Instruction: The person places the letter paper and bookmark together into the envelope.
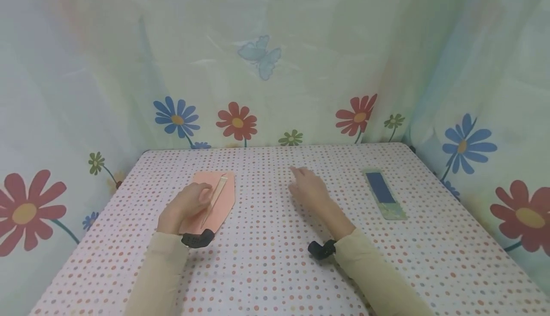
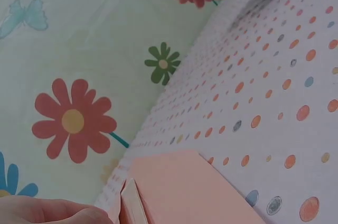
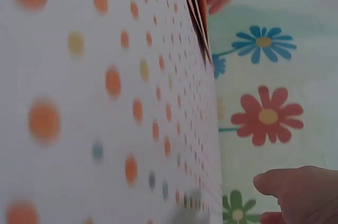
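Head view first: a flowered backdrop (image 1: pixel 309 34) climbs behind the dotted worktop (image 1: pixel 266 239), which fills the lower half of the scene. And there, on the left side of the worktop, lies the pink folder (image 1: pixel 223 206), its longer axis running away from the person. On to the hands: the left hand (image 1: pixel 185 201) is right on it, fingers and thumb curled at the folder's left side, apparently pinching the raised edge seen in the left-wrist view. The right hand (image 1: pixel 310 189) hovers over bare dots, fingers loosely extended, nothing in its grasp, with the folder well off to its left. It's closer to the blue-and-green packet (image 1: pixel 381 189), which sits out to the right, untouched, its long axis leaning left at the far end. Smallest of all, a pale strip (image 1: pixel 219 189) slants across the folder, near end left, far end right, just beside the left thumb: clearly the left hand's side of the worktop.
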Available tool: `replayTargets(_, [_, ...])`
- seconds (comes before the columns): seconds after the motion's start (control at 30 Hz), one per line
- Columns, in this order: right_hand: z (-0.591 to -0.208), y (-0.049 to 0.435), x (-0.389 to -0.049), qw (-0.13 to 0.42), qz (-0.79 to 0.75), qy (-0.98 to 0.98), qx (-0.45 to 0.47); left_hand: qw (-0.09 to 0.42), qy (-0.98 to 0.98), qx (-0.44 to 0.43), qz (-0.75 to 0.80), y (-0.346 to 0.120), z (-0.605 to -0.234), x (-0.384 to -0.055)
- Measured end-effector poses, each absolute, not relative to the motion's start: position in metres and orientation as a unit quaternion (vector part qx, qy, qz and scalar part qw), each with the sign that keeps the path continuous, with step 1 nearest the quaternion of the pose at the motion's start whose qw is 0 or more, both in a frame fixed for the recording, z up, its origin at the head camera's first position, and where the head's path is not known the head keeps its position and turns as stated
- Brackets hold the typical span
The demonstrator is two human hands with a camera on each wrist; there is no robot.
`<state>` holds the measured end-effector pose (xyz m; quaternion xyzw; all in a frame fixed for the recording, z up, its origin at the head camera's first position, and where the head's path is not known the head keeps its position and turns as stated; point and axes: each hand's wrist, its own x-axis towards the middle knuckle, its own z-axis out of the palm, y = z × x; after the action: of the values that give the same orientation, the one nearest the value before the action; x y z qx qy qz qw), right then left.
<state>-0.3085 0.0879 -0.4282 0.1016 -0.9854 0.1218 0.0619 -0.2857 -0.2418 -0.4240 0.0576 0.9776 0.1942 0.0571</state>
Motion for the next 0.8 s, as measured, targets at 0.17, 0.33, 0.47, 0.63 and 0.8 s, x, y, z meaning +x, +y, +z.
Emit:
replayTargets(0.17, [-0.438, 0.146, -0.320, 0.094, 0.126, -0.987, 0.035, 0.057, 0.978, 0.057, 0.194, -0.242, -0.424, -0.286])
replayTargets(0.33, [-0.451, 0.199, -0.329, 0.095, 0.127, -0.987, -0.005, 0.063, 0.973, 0.051, 0.216, -0.242, -0.426, -0.285])
replayTargets(0.47, [-0.452, 0.224, -0.328, 0.077, 0.148, -0.984, -0.056, 0.059, 0.973, 0.053, 0.217, -0.242, -0.427, -0.284])
replayTargets(0.63, [-0.446, 0.247, -0.323, 0.035, 0.165, -0.980, -0.103, 0.052, 0.973, 0.065, 0.217, -0.243, -0.424, -0.284])
replayTargets(0.8, [-0.445, 0.261, -0.323, 0.006, 0.138, -0.982, -0.129, 0.059, 0.975, 0.062, 0.204, -0.243, -0.423, -0.286])
